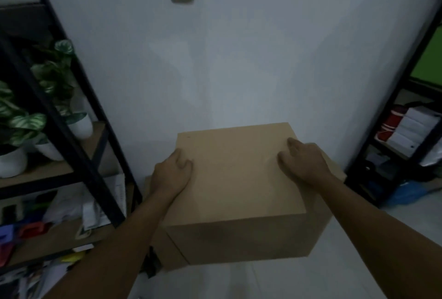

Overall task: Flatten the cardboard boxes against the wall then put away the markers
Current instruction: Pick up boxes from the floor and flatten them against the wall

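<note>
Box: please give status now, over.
Both hands on top of box, left hand and right hand fingers curled. Box still unflattened, by wall. Second box underneath.

Pale floor (287,282) — cardboard box (239,191) on it.

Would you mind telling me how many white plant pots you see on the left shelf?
3: one pot furthest back, one in the middle, one nearest the left edge. Leaves may hide more.
</note>
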